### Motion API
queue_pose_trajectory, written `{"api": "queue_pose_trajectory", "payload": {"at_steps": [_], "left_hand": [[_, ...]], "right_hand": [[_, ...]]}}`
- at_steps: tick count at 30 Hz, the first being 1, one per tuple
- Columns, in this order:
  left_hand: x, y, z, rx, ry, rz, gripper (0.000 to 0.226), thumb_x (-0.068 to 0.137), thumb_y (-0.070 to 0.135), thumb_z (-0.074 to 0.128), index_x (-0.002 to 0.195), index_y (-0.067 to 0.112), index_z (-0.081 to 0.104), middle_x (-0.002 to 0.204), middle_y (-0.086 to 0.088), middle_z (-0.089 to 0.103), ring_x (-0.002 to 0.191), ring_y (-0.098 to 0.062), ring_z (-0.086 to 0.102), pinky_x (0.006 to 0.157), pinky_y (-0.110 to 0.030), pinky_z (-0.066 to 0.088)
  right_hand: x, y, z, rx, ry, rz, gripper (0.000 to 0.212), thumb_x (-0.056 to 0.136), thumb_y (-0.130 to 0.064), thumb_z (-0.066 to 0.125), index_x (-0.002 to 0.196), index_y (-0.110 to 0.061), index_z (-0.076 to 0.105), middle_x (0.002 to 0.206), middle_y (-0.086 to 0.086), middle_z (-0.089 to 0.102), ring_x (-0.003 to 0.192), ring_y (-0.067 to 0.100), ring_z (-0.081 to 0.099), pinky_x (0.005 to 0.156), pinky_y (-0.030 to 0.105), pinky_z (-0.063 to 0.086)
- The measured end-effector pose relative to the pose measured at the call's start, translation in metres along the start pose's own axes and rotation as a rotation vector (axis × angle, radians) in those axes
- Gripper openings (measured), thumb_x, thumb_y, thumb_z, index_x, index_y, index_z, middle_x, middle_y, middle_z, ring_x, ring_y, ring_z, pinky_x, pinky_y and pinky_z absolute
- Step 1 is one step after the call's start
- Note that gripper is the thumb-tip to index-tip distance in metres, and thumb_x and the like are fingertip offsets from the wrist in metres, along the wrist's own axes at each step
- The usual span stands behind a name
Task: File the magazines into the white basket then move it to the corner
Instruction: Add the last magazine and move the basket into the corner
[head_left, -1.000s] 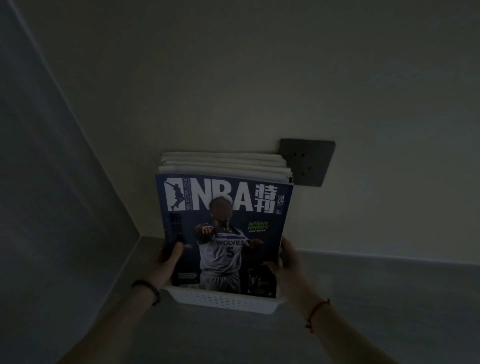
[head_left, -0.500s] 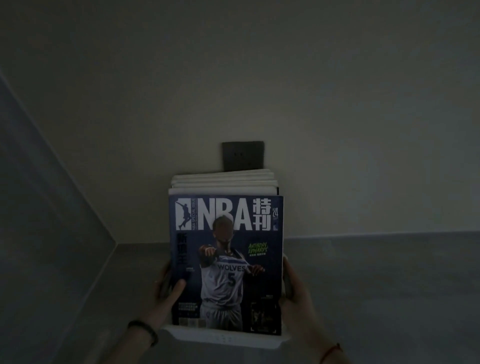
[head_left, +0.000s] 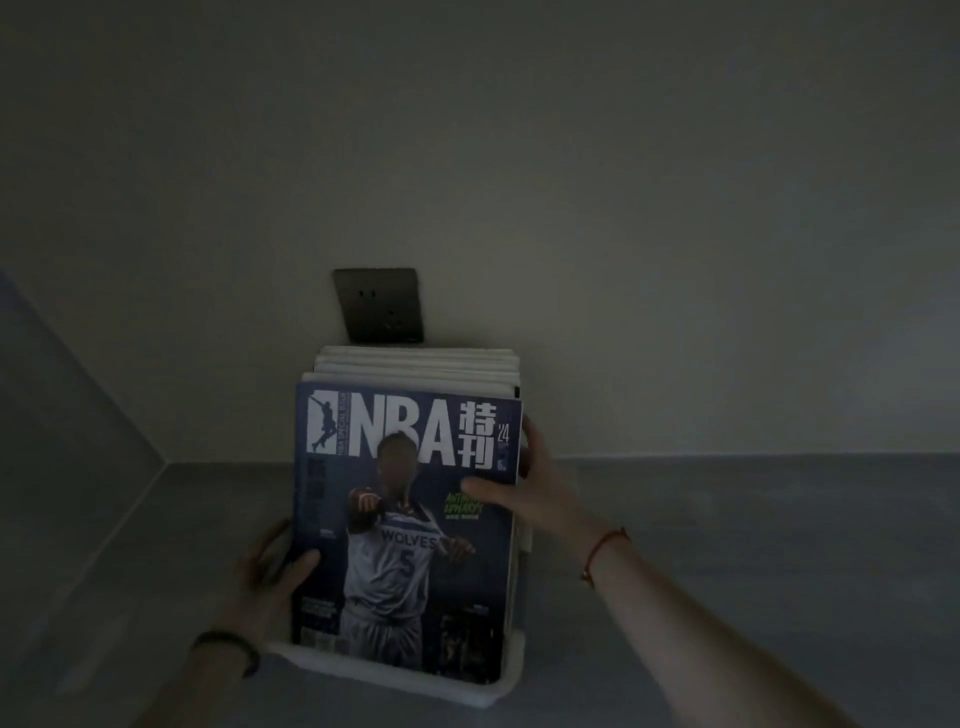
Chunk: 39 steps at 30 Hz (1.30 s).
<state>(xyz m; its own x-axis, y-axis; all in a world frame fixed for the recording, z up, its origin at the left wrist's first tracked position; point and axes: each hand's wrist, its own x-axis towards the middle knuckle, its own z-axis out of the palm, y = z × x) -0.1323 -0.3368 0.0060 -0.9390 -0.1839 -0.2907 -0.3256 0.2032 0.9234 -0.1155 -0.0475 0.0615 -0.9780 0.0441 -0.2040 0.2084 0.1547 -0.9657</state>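
We see the white basket (head_left: 488, 688) low in the middle of the view, on the grey tabletop (head_left: 727, 545) near the corner where two walls meet. Only its pale front rim shows clearly. The magazines (head_left: 415, 364) stand upright in it, packed one behind another, their long axis vertical and their top edges pointing up; the row runs back toward the rear wall. The front magazine (head_left: 400, 519) faces us: a dark blue cover with large white "NBA" lettering, Chinese characters beside it, and a player in a white "WOLVES" jersey numbered 5. Behind it we make out only the pale top edges of the others.

Our left hand (head_left: 270, 577) grips the left side low down, thumb on the cover, a dark band on the wrist. Our right hand (head_left: 540, 493) clasps the right edge of the stack higher up, thumb pressed on the cover, a red string on the wrist. A dark wall socket (head_left: 379, 305) sits on the rear wall just above the stack.
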Motion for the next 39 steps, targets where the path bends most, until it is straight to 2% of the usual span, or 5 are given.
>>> {"api": "queue_pose_trajectory", "payload": {"at_steps": [3,8,19,26,39], "left_hand": [[-0.017,-0.009,0.011,-0.151,0.289,-0.086,0.047,0.080,0.013,0.066,0.122,0.000,0.049,0.093,-0.012,0.063,0.088,-0.029,0.060,0.098,-0.043,0.044],[-0.068,-0.035,0.057,-0.299,0.458,-0.148,0.065,0.079,0.000,0.063,0.136,0.008,0.033,0.139,-0.020,0.044,0.119,-0.040,0.047,0.100,-0.055,0.041],[-0.084,-0.024,0.089,-0.345,0.226,-0.325,0.063,0.087,-0.002,0.049,0.141,0.012,0.020,0.138,-0.028,0.041,0.112,-0.046,0.049,0.092,-0.055,0.044],[-0.093,0.002,0.167,-0.222,-0.047,-0.214,0.032,0.090,0.000,0.046,0.115,0.017,0.038,0.079,-0.007,0.049,0.069,-0.023,0.048,0.071,-0.040,0.045],[-0.190,0.040,0.443,-0.174,-0.521,0.085,0.075,0.089,0.000,0.048,0.143,0.035,0.008,0.119,0.008,0.046,0.079,-0.012,0.056,0.054,-0.021,0.052]], "right_hand": [[0.014,0.000,0.000,0.084,-0.072,-0.078,0.074,0.049,-0.028,0.088,0.110,-0.037,0.047,0.103,-0.023,0.060,0.092,-0.004,0.061,0.063,0.009,0.052],[0.015,-0.002,0.000,0.176,-0.090,-0.116,0.071,0.056,-0.017,0.085,0.119,-0.018,0.051,0.117,0.002,0.065,0.107,0.021,0.062,0.091,0.041,0.053],[-0.042,0.012,-0.015,0.129,0.111,-0.294,0.052,0.059,-0.011,0.083,0.089,-0.039,0.051,0.081,-0.035,0.067,0.075,-0.013,0.064,0.055,0.002,0.048],[-0.074,0.039,-0.096,0.181,0.340,-0.371,0.055,0.061,-0.001,0.080,0.095,-0.036,0.054,0.088,-0.023,0.071,0.079,-0.001,0.069,0.061,0.008,0.051],[-0.190,0.103,-0.355,0.119,0.755,-0.319,0.072,0.051,-0.034,0.085,0.113,-0.013,0.055,0.094,-0.005,0.072,0.086,0.005,0.069,0.068,0.014,0.055]]}}
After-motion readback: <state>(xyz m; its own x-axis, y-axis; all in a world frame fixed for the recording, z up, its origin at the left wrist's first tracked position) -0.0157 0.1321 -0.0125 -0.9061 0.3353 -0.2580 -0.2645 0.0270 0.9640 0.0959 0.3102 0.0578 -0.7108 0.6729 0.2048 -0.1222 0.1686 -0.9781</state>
